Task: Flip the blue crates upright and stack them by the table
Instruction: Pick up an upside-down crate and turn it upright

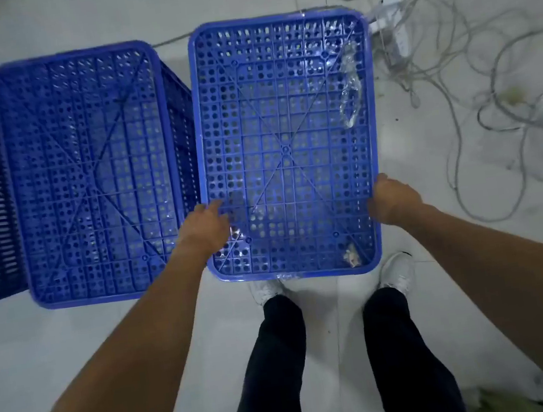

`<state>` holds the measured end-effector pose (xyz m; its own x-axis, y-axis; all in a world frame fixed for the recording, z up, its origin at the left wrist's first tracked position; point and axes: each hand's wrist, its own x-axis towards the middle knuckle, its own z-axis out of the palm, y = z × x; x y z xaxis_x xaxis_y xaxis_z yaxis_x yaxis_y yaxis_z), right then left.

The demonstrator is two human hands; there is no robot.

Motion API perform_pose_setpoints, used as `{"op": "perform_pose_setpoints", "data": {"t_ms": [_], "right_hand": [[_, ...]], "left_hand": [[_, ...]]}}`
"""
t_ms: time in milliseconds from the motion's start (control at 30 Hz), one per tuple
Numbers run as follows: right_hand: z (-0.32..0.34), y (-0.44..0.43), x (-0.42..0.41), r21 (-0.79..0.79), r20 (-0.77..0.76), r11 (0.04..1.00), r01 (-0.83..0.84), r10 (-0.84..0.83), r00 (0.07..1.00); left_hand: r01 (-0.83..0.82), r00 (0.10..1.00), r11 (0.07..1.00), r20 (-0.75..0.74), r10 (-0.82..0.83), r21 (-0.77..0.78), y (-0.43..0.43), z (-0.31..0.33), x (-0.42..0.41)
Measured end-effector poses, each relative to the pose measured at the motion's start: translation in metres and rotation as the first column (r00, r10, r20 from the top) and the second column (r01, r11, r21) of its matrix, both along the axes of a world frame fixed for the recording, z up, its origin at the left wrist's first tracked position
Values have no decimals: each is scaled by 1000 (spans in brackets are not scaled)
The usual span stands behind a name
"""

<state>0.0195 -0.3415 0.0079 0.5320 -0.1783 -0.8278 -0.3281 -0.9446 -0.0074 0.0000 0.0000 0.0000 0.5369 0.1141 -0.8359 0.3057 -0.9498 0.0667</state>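
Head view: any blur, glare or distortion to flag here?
Head view: wide-angle bending curves the crate edges; top-left corner and cables are soft; both hands slightly smeared; pale sheen on the crate's mesh; lighting dim, bluish.

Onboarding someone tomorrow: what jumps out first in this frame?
The blue crate at centre, perforated base up, with the left hand and right hand on its near corners. A second crate sits beside it on the left, and tangled cables sprawl on the floor to the right.

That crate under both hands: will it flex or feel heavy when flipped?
The crate looks like perforated moulded plastic with ribs, so probably light and fairly stiff. The left hand and right hand sit at opposite sides, so it should turn evenly.
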Motion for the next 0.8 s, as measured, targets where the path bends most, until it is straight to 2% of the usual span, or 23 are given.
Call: {"op": "perform_pose_setpoints", "data": {"t_ms": [133, 300, 400, 567, 800], "right_hand": [[-46, -3, 5, -66, 167, 987, 149, -136, 977], [-81, -5, 7, -78, 257, 977, 199, -173, 951], [-88, -7, 0, -82, 316, 966, 247, -210, 925], [-92, -10, -13, -33, 181, 958, 286, -275, 944], [-89, -27, -18, 8, 172, 955, 295, -292, 941]], "left_hand": [[-82, 984, 989, 165, 61, 121, 16, -42, -3], [-152, 985, 981, 97, 141, 117, 16, -80, -10], [-166, 979, 975, 142, 145, 146, 16, -88, -18], [-211, 971, 967, 144, 190, 144, 15, -89, -15], [-216, 968, 970, 153, 198, 109, 0, -85, -25]]}}
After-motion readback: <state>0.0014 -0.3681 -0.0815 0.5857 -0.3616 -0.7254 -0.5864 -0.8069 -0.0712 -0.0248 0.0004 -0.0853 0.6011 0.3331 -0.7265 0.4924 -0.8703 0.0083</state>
